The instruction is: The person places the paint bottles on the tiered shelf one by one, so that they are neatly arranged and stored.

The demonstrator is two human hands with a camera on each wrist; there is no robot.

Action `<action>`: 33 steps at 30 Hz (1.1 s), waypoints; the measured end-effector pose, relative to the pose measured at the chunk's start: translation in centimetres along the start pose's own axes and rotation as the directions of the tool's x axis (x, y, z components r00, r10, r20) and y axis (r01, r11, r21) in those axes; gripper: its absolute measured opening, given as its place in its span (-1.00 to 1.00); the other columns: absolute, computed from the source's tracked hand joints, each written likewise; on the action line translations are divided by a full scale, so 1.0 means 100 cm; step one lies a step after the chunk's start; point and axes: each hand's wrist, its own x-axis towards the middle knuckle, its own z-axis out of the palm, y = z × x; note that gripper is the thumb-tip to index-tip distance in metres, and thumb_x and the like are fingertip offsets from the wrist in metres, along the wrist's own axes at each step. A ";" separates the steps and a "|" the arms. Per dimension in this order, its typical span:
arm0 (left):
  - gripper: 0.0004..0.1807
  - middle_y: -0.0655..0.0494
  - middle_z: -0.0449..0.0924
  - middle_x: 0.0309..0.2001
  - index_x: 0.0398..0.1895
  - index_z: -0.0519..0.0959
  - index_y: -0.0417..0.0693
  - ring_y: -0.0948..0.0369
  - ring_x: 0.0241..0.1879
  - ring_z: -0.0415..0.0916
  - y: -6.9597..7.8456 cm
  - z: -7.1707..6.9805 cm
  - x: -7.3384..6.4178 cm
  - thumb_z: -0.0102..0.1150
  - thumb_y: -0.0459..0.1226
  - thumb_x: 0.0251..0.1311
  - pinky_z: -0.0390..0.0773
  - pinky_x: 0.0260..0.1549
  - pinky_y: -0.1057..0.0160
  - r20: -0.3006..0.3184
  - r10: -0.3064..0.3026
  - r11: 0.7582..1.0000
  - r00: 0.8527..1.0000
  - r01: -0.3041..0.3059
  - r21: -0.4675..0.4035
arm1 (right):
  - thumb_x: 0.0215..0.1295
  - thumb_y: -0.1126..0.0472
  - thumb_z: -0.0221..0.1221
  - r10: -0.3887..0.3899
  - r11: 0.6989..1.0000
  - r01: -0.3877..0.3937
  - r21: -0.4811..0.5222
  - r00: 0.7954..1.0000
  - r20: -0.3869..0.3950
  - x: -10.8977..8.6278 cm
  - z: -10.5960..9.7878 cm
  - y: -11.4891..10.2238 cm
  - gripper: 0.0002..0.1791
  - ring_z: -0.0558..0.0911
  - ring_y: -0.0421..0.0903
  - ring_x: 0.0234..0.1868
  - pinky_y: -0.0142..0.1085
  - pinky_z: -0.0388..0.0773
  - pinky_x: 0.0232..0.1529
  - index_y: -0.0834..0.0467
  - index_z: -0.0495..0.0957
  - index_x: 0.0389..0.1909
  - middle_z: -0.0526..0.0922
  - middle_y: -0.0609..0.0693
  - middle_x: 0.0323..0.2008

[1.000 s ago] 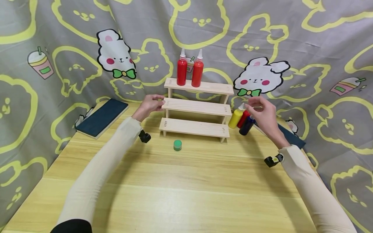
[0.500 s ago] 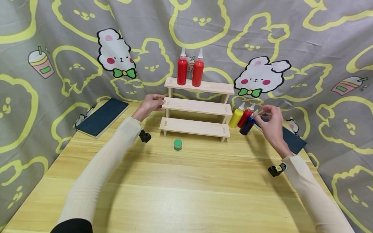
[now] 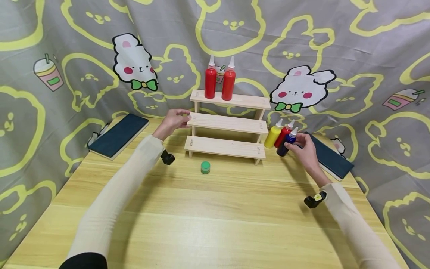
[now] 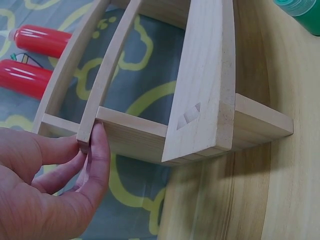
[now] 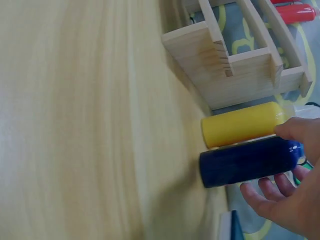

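Note:
In the head view my left hand [image 3: 174,121] pinches the left end of the middle step of a three-tier wooden display shelf [image 3: 226,122]. The left wrist view has thumb and fingers on either side of that board end. On the right, my right hand [image 3: 305,150] has its thumb and fingers around the upper part of a dark blue squeeze bottle [image 3: 286,145] standing on the table. A yellow squeeze bottle [image 3: 272,136] and a red squeeze bottle [image 3: 281,137] stand close beside it; the red one is partly hidden. Two red bottles [image 3: 210,83] stand on the top step.
A small green-lidded jar [image 3: 205,167] sits on the wooden table [image 3: 201,216] before the shelf. Dark flat boards lie at the left [image 3: 118,135] and right [image 3: 329,157], the right one behind my hand. A patterned grey curtain [image 3: 235,37] hangs behind.
My right hand has come down from above the bottle tips, swung a little right, then closed in on the dark blue bottle. My left hand stays on the shelf end.

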 end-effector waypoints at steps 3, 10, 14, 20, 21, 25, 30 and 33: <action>-0.54 -0.14 0.52 0.07 0.42 0.45 -0.31 0.22 -0.31 0.57 0.000 0.000 0.000 0.12 -0.36 0.53 0.77 -0.03 0.26 -0.009 -0.002 1.000 1.000 0.002 -0.002 | 0.42 0.08 0.36 0.007 1.000 -0.007 0.023 1.000 0.013 0.002 0.004 0.007 -0.27 0.51 0.02 0.20 -0.51 0.46 0.13 0.37 0.27 0.40 0.46 0.24 0.26; -0.54 -0.13 0.53 0.04 0.42 0.45 -0.32 0.25 -0.34 0.59 -0.001 0.003 0.001 0.13 -0.37 0.52 0.64 0.29 -0.03 -0.004 -0.001 1.000 1.000 0.001 -0.020 | 0.40 0.16 0.38 -0.037 0.995 0.038 0.090 0.999 -0.011 0.002 0.009 0.026 -0.31 0.54 -0.38 -0.02 -0.75 0.46 0.00 0.37 0.34 0.40 0.57 0.25 0.21; -0.54 -0.12 0.53 0.03 0.42 0.45 -0.33 0.24 -0.34 0.59 -0.002 0.003 0.001 0.13 -0.37 0.52 0.60 0.33 -0.06 -0.011 -0.004 1.000 1.000 0.004 -0.025 | 0.32 0.16 0.45 -0.043 0.992 0.048 0.116 0.998 -0.047 0.000 0.009 0.031 -0.34 0.59 -0.41 -0.10 -0.73 0.54 -0.09 0.32 0.44 0.34 0.66 -0.08 0.01; -0.55 -0.12 0.51 0.05 0.42 0.45 -0.31 0.17 -0.30 0.57 -0.003 0.002 0.001 0.11 -0.37 0.53 0.59 0.34 -0.10 -0.013 -0.013 1.000 1.000 0.013 -0.029 | 0.28 0.09 0.49 -0.053 0.991 0.065 0.116 0.993 -0.103 -0.009 0.007 0.025 -0.38 0.60 -0.38 -0.12 -0.70 0.54 -0.11 0.23 0.56 0.29 0.61 -0.34 -0.14; -0.55 -0.12 0.52 0.05 0.41 0.45 -0.30 0.17 -0.30 0.57 -0.003 0.002 0.001 0.11 -0.37 0.53 0.59 0.33 -0.10 -0.015 -0.014 1.000 1.000 0.014 -0.027 | 0.28 0.08 0.48 -0.062 0.990 0.075 0.116 0.992 -0.111 -0.010 0.006 0.022 -0.39 0.60 -0.38 -0.12 -0.68 0.54 -0.12 0.21 0.57 0.29 0.62 -0.33 -0.13; -0.55 -0.13 0.52 0.06 0.41 0.45 -0.31 0.18 -0.31 0.57 -0.003 0.001 0.002 0.12 -0.38 0.52 0.61 0.32 -0.08 -0.015 -0.016 1.000 1.000 0.015 -0.027 | 0.30 0.04 0.47 -0.104 0.989 0.118 0.092 0.983 -0.149 -0.014 0.002 0.003 -0.41 0.59 -0.34 -0.10 -0.61 0.52 -0.08 0.14 0.59 0.30 0.62 -0.29 -0.10; -0.54 -0.14 0.53 0.08 0.42 0.45 -0.31 0.19 -0.31 0.58 -0.002 0.001 0.001 0.12 -0.37 0.52 0.60 0.33 -0.08 -0.018 -0.013 1.000 1.000 0.012 -0.022 | 0.31 0.01 0.46 -0.162 0.971 0.192 0.141 0.966 -0.201 -0.012 0.002 -0.031 -0.45 0.61 -0.24 -0.03 -0.51 0.52 -0.02 0.05 0.61 0.28 0.60 -0.27 -0.07; -0.54 -0.13 0.52 0.07 0.41 0.46 -0.31 0.20 -0.32 0.58 -0.001 0.000 0.000 0.13 -0.37 0.52 0.61 0.32 -0.06 -0.020 -0.011 1.000 1.000 0.010 -0.023 | 0.31 0.06 0.46 -0.197 0.950 0.240 0.200 0.957 -0.214 -0.008 0.005 -0.052 -0.46 0.64 -0.22 -0.01 -0.50 0.58 -0.12 0.02 0.62 0.29 0.63 -0.23 -0.04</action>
